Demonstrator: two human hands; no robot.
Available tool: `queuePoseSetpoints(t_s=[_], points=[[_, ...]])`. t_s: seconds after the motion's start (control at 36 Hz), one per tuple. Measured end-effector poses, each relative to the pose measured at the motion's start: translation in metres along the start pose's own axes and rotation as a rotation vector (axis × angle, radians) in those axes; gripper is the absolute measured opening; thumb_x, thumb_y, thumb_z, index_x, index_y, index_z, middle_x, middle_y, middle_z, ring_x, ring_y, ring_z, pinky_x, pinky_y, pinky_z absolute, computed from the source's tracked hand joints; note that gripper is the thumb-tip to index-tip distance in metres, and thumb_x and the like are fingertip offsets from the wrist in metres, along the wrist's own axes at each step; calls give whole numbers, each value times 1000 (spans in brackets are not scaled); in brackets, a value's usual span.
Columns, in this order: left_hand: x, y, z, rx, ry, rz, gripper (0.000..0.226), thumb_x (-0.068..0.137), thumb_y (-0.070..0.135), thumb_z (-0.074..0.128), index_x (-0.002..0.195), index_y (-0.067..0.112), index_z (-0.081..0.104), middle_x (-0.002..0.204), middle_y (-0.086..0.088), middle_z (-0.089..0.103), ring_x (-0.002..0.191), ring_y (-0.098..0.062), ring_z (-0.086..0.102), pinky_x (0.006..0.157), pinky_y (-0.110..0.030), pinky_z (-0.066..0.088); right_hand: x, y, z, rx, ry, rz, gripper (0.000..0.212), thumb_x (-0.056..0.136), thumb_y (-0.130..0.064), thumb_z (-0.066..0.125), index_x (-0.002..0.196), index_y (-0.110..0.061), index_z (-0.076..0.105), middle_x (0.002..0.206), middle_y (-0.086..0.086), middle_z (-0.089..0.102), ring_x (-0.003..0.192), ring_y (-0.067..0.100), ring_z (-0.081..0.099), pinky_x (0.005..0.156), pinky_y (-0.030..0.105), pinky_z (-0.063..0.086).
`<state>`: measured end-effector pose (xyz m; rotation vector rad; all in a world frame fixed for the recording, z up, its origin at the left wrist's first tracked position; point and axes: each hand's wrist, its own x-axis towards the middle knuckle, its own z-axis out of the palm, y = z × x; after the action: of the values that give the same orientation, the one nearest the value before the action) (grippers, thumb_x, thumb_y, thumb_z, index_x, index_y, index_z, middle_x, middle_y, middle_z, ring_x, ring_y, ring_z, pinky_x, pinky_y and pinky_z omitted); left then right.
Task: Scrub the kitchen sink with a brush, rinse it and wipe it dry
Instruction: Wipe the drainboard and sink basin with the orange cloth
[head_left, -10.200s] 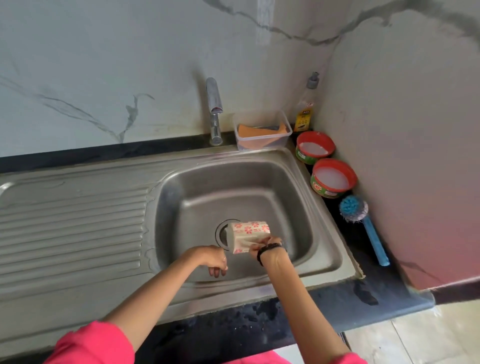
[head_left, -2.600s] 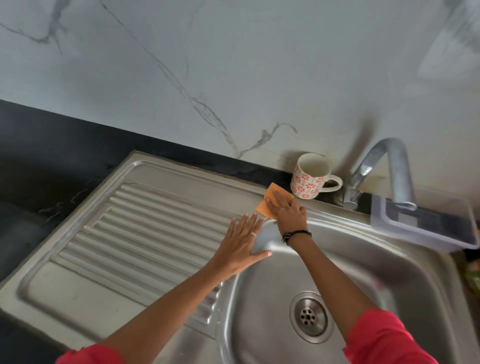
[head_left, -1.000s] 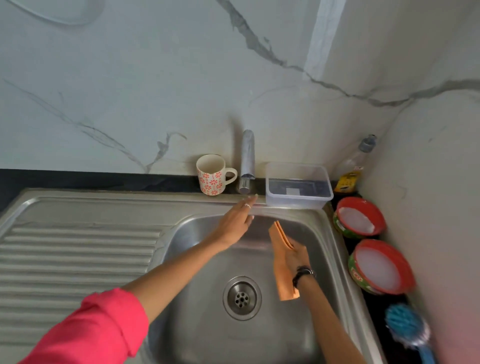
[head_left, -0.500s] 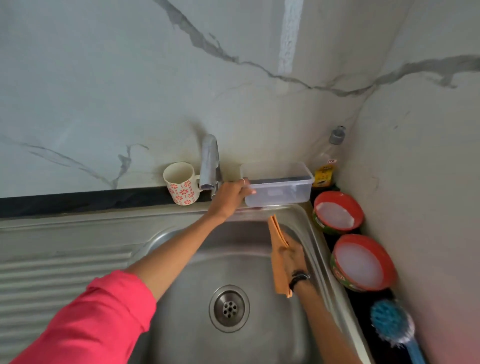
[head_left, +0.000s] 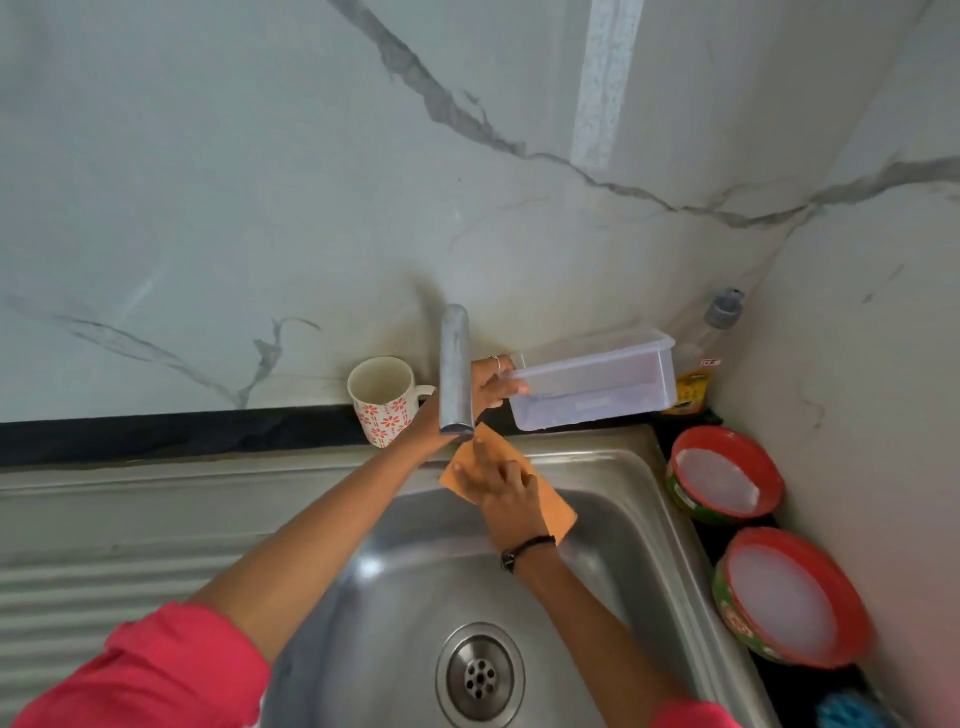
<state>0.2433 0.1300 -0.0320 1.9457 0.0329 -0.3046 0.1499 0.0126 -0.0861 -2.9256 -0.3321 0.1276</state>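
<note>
The right hand (head_left: 501, 491) presses the orange cloth (head_left: 553, 512) flat-fingered on the sink (head_left: 613, 470) back rim, the cloth's long axis running diagonally toward its wrist; just beyond, the left hand (head_left: 485, 387) grips the clear container (head_left: 597, 387), tilted

Pink sleeves (head_left: 171, 670) — black wristband (head_left: 527, 546), right; ring (head_left: 496, 362), perhaps silver — left

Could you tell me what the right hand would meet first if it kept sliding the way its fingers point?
Probably the tap's base, though depth is unclear; the right hand presses the orange cloth on the sink's back rim.
</note>
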Motion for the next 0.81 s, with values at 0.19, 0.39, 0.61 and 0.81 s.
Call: queuePoseSetpoints(t_s=[0.19, 0.39, 0.61, 0.81], points=[[-7, 29, 13, -21, -120, 247, 27, 94, 1, 52, 71, 16, 56, 59, 18, 55, 56, 14, 55, 60, -1, 40, -1, 4, -15, -298, -13, 29, 55, 46, -19, 75, 92, -50, 71, 119, -6, 66, 73, 29, 52, 48, 32, 46], [-15, 28, 7, 20, -119, 328, 34, 84, 26, 67, 75, 0, 48, 66, 6, 42, 62, -1, 46, 62, -15, 42, -8, 21, -12, -284, 82, 176, 60, 22, -17, 90, 76, -40, 76, 95, 2, 73, 66, 33, 53, 43, 37, 49], [-23, 22, 4, 95, -109, 348, 46, 82, 35, 68, 76, -5, 47, 61, 5, 40, 53, -1, 40, 54, -14, 33, -30, 43, -38, -271, -13, 402, 56, 78, -19, 70, 128, -38, 52, 146, 14, 39, 116, 42, 49, 77, 49, 51], [-28, 19, 18, 230, -39, 300, 30, 86, 36, 63, 65, 34, 43, 61, 14, 41, 59, 1, 43, 57, -16, 31, -41, 68, -33, -270, -3, 522, 55, 93, -10, 42, 144, -25, 28, 152, 19, 20, 131, 42, 33, 86, 47, 47]])
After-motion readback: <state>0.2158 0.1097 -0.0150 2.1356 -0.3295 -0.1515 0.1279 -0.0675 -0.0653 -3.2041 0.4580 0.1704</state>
